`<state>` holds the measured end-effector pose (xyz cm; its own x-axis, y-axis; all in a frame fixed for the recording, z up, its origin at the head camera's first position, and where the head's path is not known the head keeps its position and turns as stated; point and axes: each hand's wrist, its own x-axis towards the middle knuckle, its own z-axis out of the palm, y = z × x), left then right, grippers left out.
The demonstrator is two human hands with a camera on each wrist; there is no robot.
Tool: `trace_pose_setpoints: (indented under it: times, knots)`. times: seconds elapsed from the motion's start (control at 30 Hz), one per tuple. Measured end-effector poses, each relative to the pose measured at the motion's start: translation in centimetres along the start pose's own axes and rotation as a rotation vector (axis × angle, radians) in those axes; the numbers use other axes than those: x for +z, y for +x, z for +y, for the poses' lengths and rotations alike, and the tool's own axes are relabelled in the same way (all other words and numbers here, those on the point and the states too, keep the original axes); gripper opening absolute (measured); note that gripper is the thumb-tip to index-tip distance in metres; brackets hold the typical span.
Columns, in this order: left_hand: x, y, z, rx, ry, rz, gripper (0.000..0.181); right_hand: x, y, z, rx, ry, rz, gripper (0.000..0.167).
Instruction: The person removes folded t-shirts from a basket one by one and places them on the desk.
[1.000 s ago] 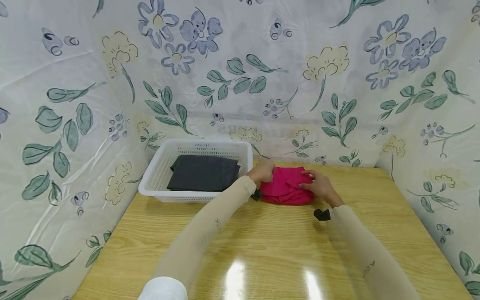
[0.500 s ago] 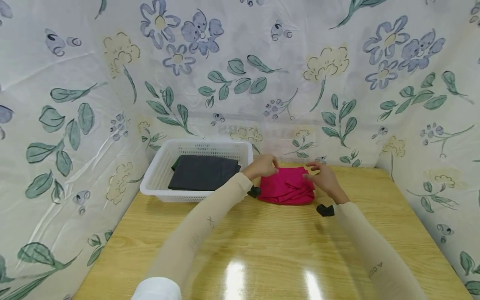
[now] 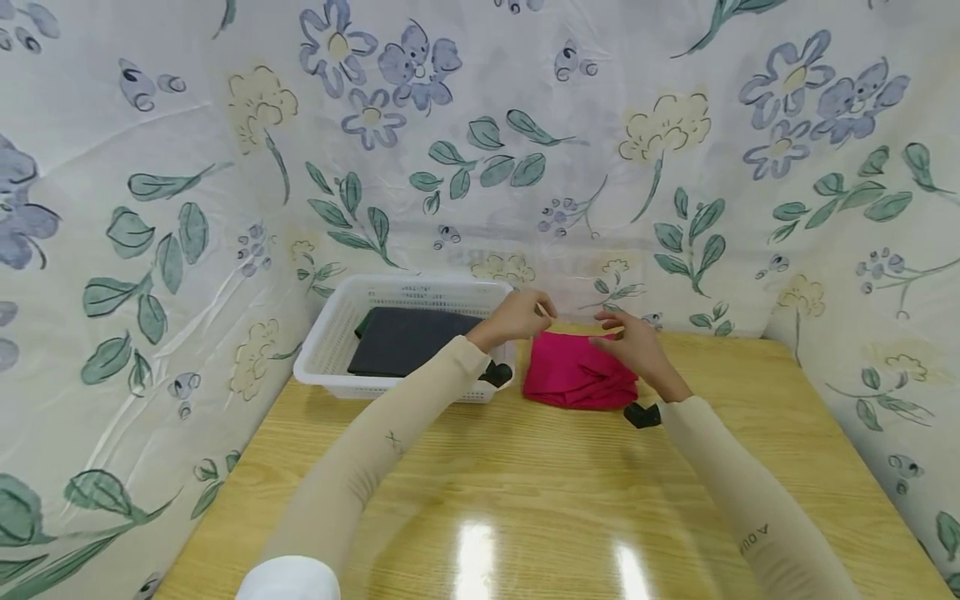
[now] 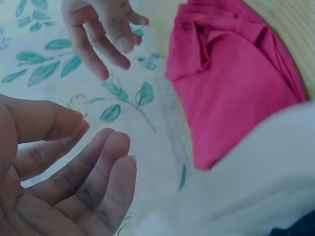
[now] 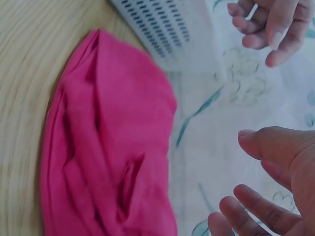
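A bundle of folded bright pink cloth [image 3: 570, 371] lies on the table just right of the basket; its front shows loose creases. My left hand [image 3: 525, 315] hovers over the cloth's back left corner, near the basket's right rim. In the left wrist view its fingers [image 4: 106, 172] are loosely bent and hold nothing. Above the cloth's back right side is my right hand [image 3: 633, 346], fingers spread and apart from the cloth. The right wrist view shows the thumb [image 5: 275, 145] and fingers with only air between them.
A white perforated plastic basket [image 3: 318, 350] stands at the back left of the wooden table [image 3: 525, 483]. Inside it lies folded dark grey cloth [image 3: 412, 337], with a bit of dark green cloth [image 3: 365, 321] at its left. Floral sheeting [image 3: 480, 217] hangs behind and at the sides.
Both hands have let go of the pink cloth and lifted off it. The left hand has risen and shifted toward the basket; the right hand has moved slightly up and back.
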<state>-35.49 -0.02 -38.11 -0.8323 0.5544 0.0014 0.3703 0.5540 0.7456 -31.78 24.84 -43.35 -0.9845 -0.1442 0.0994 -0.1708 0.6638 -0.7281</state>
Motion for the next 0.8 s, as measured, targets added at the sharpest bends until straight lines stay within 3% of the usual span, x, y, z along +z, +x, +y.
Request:
trace_pose_setpoints:
  times: [0.4, 0.8]
  knots:
    - [-2.3, -1.5, -1.6, 0.016, -0.024, 0.077, 0.015, 1.2, 1.2, -3.3, -0.065, 0.001, -0.015, 0.05]
    - [-5.4, -4.0, -4.2, -0.022, -0.049, 0.081, 0.024, 3.5, 1.7, -6.4, -0.119, 0.065, -0.018, 0.049]
